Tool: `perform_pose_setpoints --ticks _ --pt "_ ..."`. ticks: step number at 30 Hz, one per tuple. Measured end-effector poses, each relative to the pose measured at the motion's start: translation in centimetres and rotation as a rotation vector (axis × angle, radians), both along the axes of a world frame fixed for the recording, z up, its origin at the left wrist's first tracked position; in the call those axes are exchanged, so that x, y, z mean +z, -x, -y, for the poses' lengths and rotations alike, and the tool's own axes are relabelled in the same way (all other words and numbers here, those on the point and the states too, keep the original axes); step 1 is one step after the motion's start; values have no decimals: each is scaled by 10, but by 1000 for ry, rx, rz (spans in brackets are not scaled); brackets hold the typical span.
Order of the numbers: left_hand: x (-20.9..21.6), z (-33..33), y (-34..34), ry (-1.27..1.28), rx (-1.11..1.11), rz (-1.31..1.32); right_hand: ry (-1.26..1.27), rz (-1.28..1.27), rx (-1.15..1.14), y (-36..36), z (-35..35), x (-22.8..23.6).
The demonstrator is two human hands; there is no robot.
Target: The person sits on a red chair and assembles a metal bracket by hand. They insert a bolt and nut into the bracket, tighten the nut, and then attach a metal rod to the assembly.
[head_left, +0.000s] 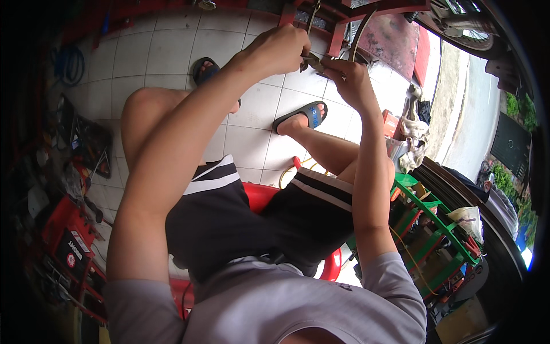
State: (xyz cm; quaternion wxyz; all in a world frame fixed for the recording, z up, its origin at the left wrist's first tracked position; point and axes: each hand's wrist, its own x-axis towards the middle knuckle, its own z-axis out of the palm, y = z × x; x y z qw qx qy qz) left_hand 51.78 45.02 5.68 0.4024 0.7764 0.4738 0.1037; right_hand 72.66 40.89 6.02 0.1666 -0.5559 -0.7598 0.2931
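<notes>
My left hand [278, 50] reaches far forward, its fingers closed at one end of a small dull metal part [313, 63]. At the other end, the fingers of my right hand [350, 81] are curled round it. Its exact kind is hard to tell, as the fingers cover much of it. Just beyond my hands stands a red metal frame [339, 35]. A curved metal strip [362, 35] rises above my right hand, and another thin strip [312, 18] rises above my left; whether they join the held part is unclear.
I sit on a red plastic stool [256, 196] over a white tiled floor [247, 143]. A green rack [421, 202] with tools is at right, near rags [413, 135] and a red box [391, 123]. Red equipment [69, 241] stands left; a coiled blue hose [70, 64] lies far left.
</notes>
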Motion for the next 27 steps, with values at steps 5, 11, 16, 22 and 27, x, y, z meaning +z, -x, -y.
perform_pose_setpoints --ticks 5,11,16,22,27 --pt "0 -1 -2 4 -32 -35 -5 0 -9 -1 1 -2" --pt "-8 1 -2 -57 -15 -9 -26 8 4 1 1 -1" --pt "-4 1 -4 -66 -48 -37 -22 17 -5 0 1 -1" --pt "-10 -1 -6 -95 -41 -28 -39 16 11 -2 0 -4" --pt "-13 0 -6 -97 -45 -12 -34 22 11 1 0 -2"
